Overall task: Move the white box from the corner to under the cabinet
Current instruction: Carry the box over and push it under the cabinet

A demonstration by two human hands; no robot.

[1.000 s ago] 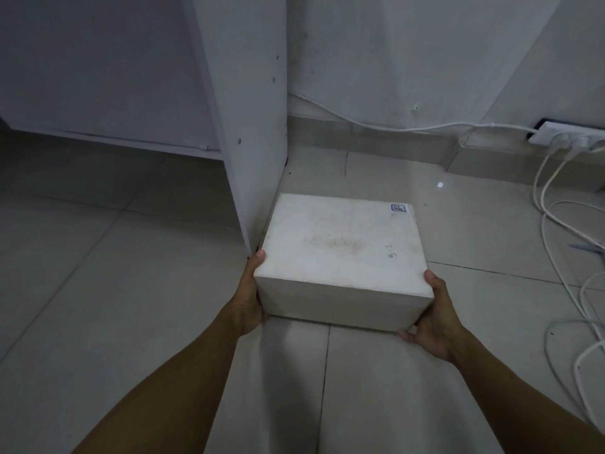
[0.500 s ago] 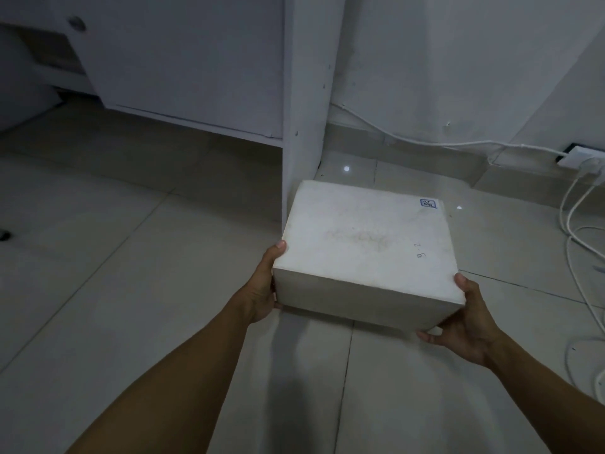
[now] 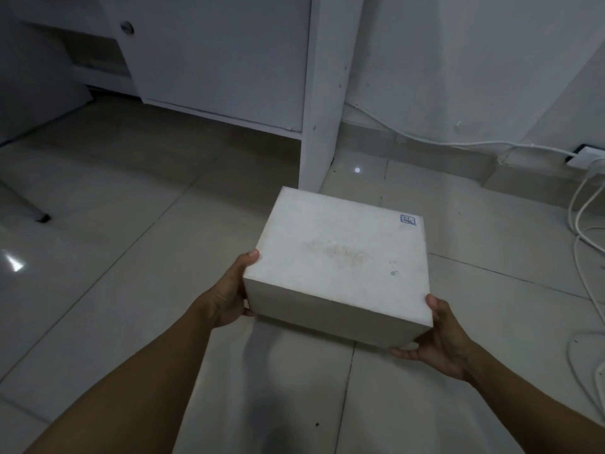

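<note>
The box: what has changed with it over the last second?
The box, close by the cabinet side panel a second ago, has come away from it toward the person and looks lifted. Unchanged: the left hand and right hand still grip its near corners; the cables lie as before.

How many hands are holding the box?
2. The left hand grips the near left corner of the box; the right hand cups its near right corner from below. Most fingers are hidden under the box.
</note>
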